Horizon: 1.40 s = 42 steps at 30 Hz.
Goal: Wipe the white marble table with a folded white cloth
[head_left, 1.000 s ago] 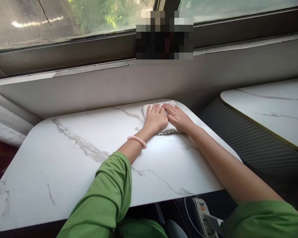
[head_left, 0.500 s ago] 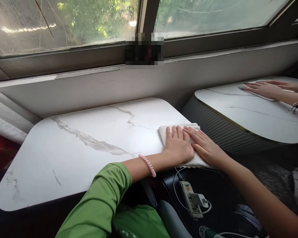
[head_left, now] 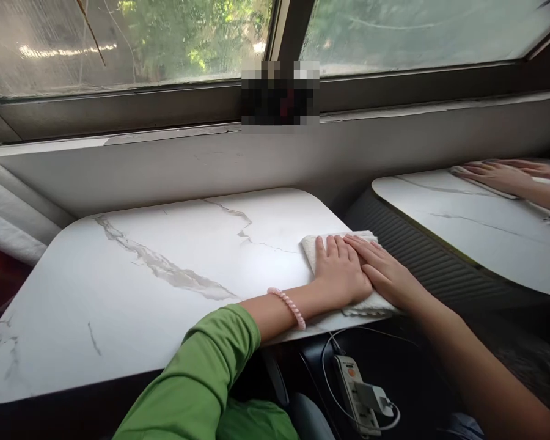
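A folded white cloth (head_left: 308,247) lies on the right end of a white marble-patterned table (head_left: 132,330), close to its rounded edge. My left hand (head_left: 341,275) rests flat on the cloth with fingers stretched forward; a pink beaded bracelet (head_left: 288,305) circles that wrist. Beside it, my right hand (head_left: 389,275) is also laid flat on the cloth, its fingertips touching or overlapping the left fingers. Both palms press down rather than grasp. Much of the cloth is hidden beneath them, and its frayed near edge shows by the table's front.
Below the table's front edge sits a power strip (head_left: 355,391) with a plugged-in charger (head_left: 376,400) and white cable. To the right, another person's hands (head_left: 504,176) press a cloth on a second marble-patterned table (head_left: 490,244). A low wall (head_left: 165,168) and windows run behind.
My hands and the cloth have slid slightly to the right along the table together. The camera view has shifted a little. The other person's hands are still on their cloth.
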Tool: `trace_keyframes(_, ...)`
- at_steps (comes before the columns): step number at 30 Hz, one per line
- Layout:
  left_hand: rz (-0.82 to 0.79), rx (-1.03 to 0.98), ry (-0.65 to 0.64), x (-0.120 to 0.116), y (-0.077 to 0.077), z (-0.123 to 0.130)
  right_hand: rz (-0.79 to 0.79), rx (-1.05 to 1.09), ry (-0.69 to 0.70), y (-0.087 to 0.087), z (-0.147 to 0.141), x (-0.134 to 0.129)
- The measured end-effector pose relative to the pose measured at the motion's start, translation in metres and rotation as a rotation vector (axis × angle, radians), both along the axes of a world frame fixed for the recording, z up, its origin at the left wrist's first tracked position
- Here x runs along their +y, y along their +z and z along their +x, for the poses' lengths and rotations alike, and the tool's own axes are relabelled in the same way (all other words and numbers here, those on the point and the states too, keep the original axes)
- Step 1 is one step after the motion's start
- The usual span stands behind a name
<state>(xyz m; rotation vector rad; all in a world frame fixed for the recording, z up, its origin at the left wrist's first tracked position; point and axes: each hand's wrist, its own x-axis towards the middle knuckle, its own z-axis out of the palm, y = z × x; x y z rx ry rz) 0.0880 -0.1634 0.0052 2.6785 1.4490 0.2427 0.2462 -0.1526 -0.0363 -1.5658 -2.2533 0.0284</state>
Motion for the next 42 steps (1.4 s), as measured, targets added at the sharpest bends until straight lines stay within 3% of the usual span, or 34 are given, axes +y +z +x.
trace_keyframes(5, 0.013, -0.003, 0.066, 0.051, -0.002, 0.006, 0.017, 0.029, 0.0, 0.006, -0.005, 0.058)
trace_keyframes(12, 0.016, -0.012, 0.162, 0.119, -0.006, -0.006, 0.021, 0.004, 0.034, 0.01, -0.028, 0.139)
trace_keyframes(20, 0.068, -0.024, 0.228, 0.169, -0.011, -0.011, 0.043, 0.043, 0.085, 0.007, -0.037, 0.199)
trace_keyframes(29, 0.08, -0.062, 0.219, 0.201, -0.011, -0.02, -0.001, 0.023, 0.024, 0.009, -0.045, 0.228)
trace_keyframes(37, 0.04, -0.033, 0.208, 0.193, -0.01, -0.02, -0.017, 0.002, 0.041, 0.009, -0.044, 0.217)
trace_keyframes(42, 0.05, -0.025, 0.206, 0.177, -0.01, -0.021, -0.056, -0.017, 0.049, 0.011, -0.044, 0.198)
